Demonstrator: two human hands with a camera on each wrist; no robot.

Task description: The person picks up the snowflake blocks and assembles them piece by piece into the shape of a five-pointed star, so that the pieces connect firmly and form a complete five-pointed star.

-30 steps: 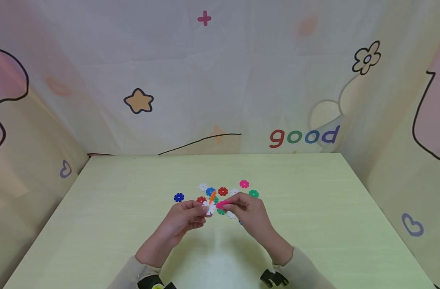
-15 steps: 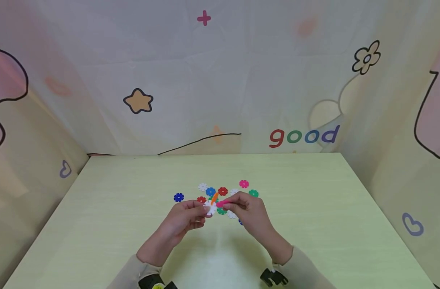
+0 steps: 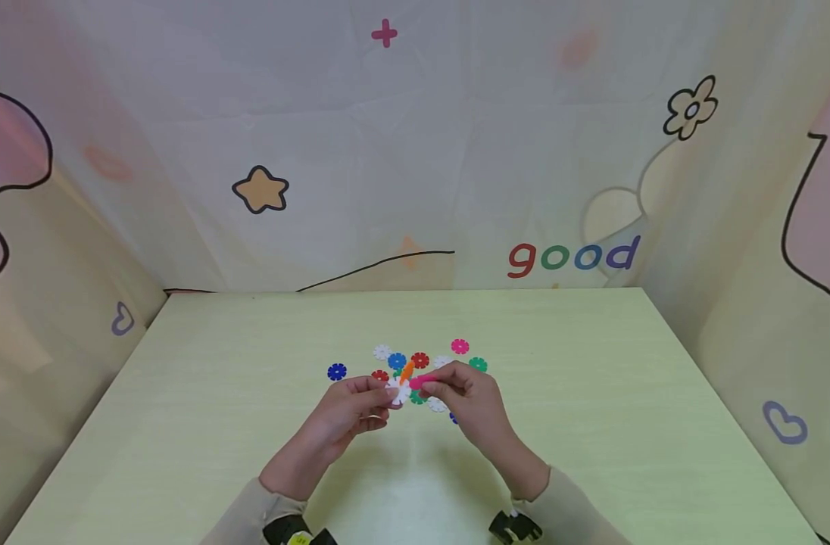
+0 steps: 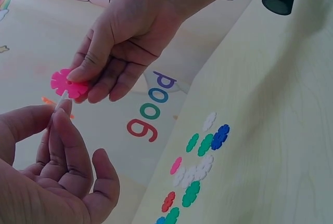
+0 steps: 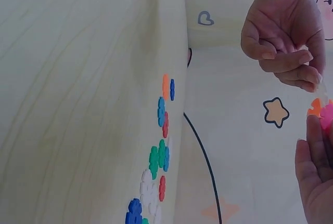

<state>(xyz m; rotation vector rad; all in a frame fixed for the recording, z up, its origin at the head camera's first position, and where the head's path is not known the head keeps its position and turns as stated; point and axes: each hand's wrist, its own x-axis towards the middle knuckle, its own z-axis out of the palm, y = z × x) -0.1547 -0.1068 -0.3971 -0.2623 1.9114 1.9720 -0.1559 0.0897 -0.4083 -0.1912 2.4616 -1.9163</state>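
Observation:
The left hand (image 3: 350, 412) pinches a white notched disc (image 3: 397, 391) between thumb and fingers, and an orange disc (image 3: 407, 372) stands edge-on at its upper side. A pink notched disc (image 3: 422, 381) is pinched by the right hand (image 3: 476, 401), just right of the white one. In the left wrist view the pink disc (image 4: 68, 83) meets or nearly meets the tip of the white disc (image 4: 63, 98); whether they are joined I cannot tell. The right wrist view shows the orange disc (image 5: 315, 107) beside the pink disc (image 5: 327, 116), partly behind fingers.
Several loose discs lie on the table (image 3: 565, 424) beyond the hands, among them a dark blue one (image 3: 336, 372), a red one (image 3: 419, 360), a pink one (image 3: 460, 346) and a green one (image 3: 478, 365). A printed curtain (image 3: 360, 166) stands behind the table.
The white disc with its orange piece has shifted slightly right, towards the pink disc. Both hands keep their grip and have barely moved.

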